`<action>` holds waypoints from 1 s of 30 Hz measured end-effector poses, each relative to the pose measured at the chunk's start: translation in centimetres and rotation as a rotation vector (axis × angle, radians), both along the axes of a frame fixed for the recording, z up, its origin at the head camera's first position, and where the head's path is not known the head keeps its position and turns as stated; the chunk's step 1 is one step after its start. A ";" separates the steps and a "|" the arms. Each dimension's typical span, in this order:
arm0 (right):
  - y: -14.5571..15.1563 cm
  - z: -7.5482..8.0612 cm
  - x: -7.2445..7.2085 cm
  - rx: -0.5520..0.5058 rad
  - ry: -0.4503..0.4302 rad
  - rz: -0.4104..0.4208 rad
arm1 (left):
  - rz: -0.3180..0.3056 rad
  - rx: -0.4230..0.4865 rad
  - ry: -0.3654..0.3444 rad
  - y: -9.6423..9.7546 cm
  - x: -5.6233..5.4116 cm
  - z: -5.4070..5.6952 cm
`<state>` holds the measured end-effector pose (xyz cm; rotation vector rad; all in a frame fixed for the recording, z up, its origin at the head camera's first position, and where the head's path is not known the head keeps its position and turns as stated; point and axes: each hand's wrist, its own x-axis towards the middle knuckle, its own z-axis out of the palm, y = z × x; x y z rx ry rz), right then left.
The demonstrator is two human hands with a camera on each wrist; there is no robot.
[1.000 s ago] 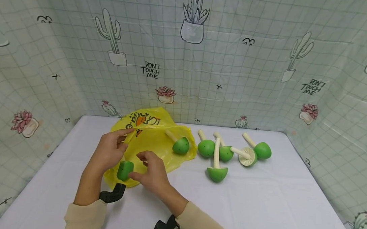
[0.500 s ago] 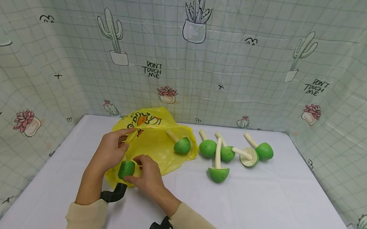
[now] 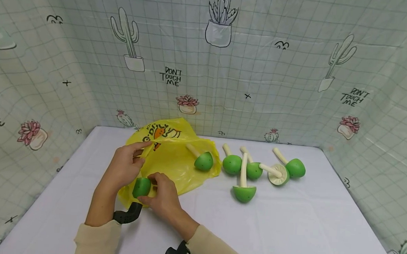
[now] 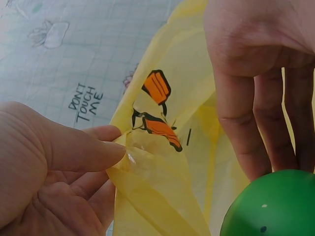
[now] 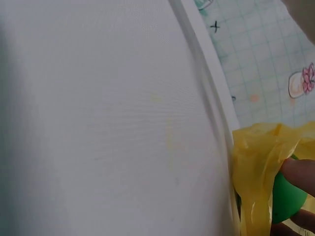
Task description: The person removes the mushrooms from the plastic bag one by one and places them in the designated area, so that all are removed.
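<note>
A yellow plastic bag with dark lettering and an orange print lies at the table's left. My left hand pinches the bag's edge between thumb and fingers, plainly seen as the left hand in its wrist view. Just right of it, my right hand grips the green cap of a toy mushroom at the bag's near left part, the stem mostly hidden. In the right wrist view the thumb lies over the green cap, beside a yellow fold. Another green-capped mushroom rests on the bag's right part.
Several more green toy mushrooms with pale stems, one being the nearest mushroom, lie right of the bag on the white tabletop. A cactus-print cloth hangs behind and at both sides.
My right hand has moved left to the green cap, its thumb and fingers now on it. My left hand keeps its hold on the bag's edge. The head view has shifted slightly.
</note>
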<state>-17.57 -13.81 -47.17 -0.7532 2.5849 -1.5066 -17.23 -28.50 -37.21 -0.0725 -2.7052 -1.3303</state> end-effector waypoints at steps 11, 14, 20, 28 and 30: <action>-0.6 -0.3 0.0 -0.112 -0.034 0.009 | -0.004 0.001 0.010 0.0 -0.1 -0.1; -0.7 -0.4 -0.1 -0.126 -0.041 0.008 | -0.003 0.003 0.008 -0.1 -0.1 -0.1; -0.8 -0.6 0.0 -0.138 -0.023 0.006 | -0.001 0.013 0.002 -0.3 -0.1 -0.2; -0.8 -0.6 -0.1 -0.096 0.017 0.004 | 0.004 0.016 -0.005 -0.2 -0.1 -0.1; -0.7 -0.6 0.0 -0.086 0.027 0.002 | 0.004 0.013 -0.006 -0.3 0.0 -0.1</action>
